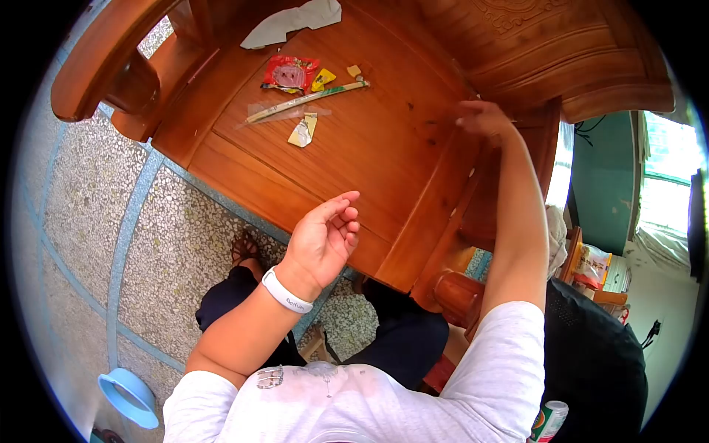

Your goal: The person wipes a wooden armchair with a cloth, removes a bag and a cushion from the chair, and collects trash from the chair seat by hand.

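Note:
My left hand (325,240), with a white band (286,292) on its wrist, hovers over the front edge of a brown wooden seat (369,170). Its fingers curl loosely, the thumb stands apart, and nothing shows in it. My right hand (484,122) reaches to the seat's right back corner, its fingers stretched out but blurred by motion; I see nothing held. On the seat lie a red packet (290,74), a small yellow packet (323,80), a long thin wrapped stick (306,102), a torn pale wrapper (303,131) and a small tan piece (354,71).
A crumpled white paper (292,23) lies at the far side of the seat. The carved backrest (532,37) and a thick armrest (111,59) bound it. On the speckled floor stands a blue basin (129,399). A green-and-white can (549,421) is at lower right.

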`<state>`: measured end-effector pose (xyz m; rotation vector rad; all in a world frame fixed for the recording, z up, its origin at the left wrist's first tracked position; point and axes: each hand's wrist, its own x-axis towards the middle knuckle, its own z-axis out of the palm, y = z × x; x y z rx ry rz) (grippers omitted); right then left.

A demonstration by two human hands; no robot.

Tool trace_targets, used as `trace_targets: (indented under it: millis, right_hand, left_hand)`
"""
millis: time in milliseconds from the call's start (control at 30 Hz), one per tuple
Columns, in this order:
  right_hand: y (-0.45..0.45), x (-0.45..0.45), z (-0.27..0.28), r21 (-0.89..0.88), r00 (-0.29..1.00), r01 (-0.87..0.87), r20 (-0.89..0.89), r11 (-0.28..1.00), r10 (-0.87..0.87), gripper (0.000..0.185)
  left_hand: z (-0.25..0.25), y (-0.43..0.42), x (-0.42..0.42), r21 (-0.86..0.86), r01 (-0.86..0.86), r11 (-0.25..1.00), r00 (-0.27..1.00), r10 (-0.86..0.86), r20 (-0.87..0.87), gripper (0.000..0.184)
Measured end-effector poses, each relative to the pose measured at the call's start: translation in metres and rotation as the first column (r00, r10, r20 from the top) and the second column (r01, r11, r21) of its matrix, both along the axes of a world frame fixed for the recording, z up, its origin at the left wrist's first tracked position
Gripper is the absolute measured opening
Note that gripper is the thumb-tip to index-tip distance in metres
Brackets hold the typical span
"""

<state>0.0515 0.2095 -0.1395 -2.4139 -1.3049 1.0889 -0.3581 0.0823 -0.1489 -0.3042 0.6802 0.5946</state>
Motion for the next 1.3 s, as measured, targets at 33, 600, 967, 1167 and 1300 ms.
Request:
trace_targets:
  millis: [33,600,967,1167,1300]
  right_hand:
    - [0.003,0.016,0.005,0.030,0.999,0.015,0.033,0.999,-0.016,0.035]
    - [0.001,0.022,-0.030,-0.413,0.360,0.010,0.851,0.911,0.382,0.026]
    - [0.016,0.033,-0.033,-0.297,0.428,0.025,0.866,0.955,0.258,0.026]
    - [0.009,0.047,-0.045,-0.375,0.428,-0.014,0.836,0.927,0.344,0.028]
    - [-0.002,0.015,-0.028,-0.255,0.594,0.008,0.779,0.967,0.200,0.029]
  left_hand:
    - [-0.001,-0.001,0.001,-0.006,-0.004,1.000,1.000,0.004,0.001,0.019]
    - [-0.013,0.005,0.014,-0.041,0.033,0.999,0.998,-0.035,-0.053,0.018]
    - [-0.016,0.006,0.018,-0.052,0.049,0.997,0.997,-0.053,-0.063,0.018]
    - [-0.014,0.007,0.017,-0.042,0.055,0.998,0.997,-0.057,-0.053,0.019]
    - [-0.013,0.006,0.011,-0.040,0.048,0.998,0.998,-0.050,-0.032,0.020]
